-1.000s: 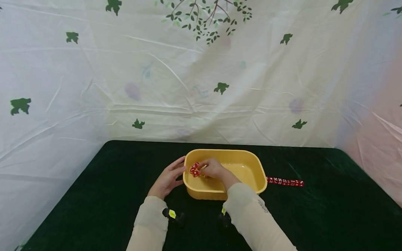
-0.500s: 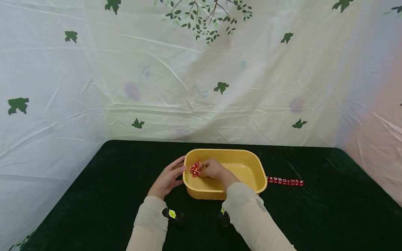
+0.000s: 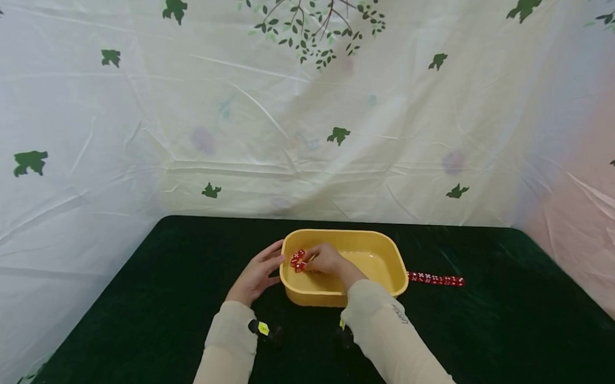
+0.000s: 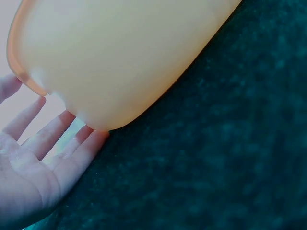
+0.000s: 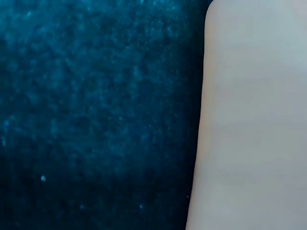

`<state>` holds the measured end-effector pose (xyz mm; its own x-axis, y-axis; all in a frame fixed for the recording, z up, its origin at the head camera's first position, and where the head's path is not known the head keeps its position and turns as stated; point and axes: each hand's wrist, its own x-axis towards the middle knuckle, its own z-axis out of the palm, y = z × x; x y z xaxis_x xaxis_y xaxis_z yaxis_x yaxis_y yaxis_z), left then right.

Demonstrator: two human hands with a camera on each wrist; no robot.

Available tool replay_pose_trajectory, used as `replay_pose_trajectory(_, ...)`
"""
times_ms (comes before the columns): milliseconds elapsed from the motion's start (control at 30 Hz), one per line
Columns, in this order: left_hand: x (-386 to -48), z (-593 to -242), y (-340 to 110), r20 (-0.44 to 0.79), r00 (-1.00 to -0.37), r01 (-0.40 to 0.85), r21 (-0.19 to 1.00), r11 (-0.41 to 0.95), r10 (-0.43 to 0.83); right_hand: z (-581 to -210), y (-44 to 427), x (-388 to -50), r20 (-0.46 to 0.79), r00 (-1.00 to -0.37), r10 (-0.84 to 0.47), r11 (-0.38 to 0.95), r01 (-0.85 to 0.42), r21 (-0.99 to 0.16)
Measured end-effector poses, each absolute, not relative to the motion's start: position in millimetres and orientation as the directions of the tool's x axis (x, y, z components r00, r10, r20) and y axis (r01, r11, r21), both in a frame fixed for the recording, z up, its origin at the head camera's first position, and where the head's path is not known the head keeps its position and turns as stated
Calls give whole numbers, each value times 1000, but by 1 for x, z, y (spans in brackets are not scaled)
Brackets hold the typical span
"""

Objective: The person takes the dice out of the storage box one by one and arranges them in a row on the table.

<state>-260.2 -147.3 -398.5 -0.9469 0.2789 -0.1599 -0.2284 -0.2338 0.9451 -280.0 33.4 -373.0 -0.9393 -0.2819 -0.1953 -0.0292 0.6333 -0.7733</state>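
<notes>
A yellow plastic basin [image 3: 371, 266] stands on the dark green table. Several red dice with white pips [image 3: 297, 261] lie clustered inside at its left end. My right hand [image 3: 327, 258] reaches over the near rim, its curled fingertips at the right edge of these dice; it pinches a die there, mostly hidden by the fingers. My left hand [image 3: 255, 273] rests with extended fingers against the basin's left end; the left wrist view shows those fingers [image 4: 53, 132] touching its outer wall [image 4: 115, 62]. The right wrist view holds only the basin wall [image 5: 254, 120] and table cloth.
A row of red dice [image 3: 437, 279] extends rightward on the table from beside the basin's right end. The dark green cloth [image 3: 512, 338] covers the tabletop. Behind it hangs a pale curtain [image 3: 269, 127] with leaf prints.
</notes>
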Motion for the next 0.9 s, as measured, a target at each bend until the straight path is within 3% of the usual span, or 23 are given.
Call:
replay_pose_trajectory(367, -259, -398, -147, -161, -950, -224, 949, -222, 268, -360, 42, -280, -195, -923, -332, 612, -53, -789)
replay_pose_trajectory(600, -257, -396, -147, -172, -952, -232, 946, -226, 254, -345, 54, -281, -94, -921, -379, 595, -164, -787)
replay_pose_trajectory(900, -256, -397, -146, -174, -953, -234, 944, -233, 250, -326, 78, -279, -30, -928, -371, 603, -216, -768)
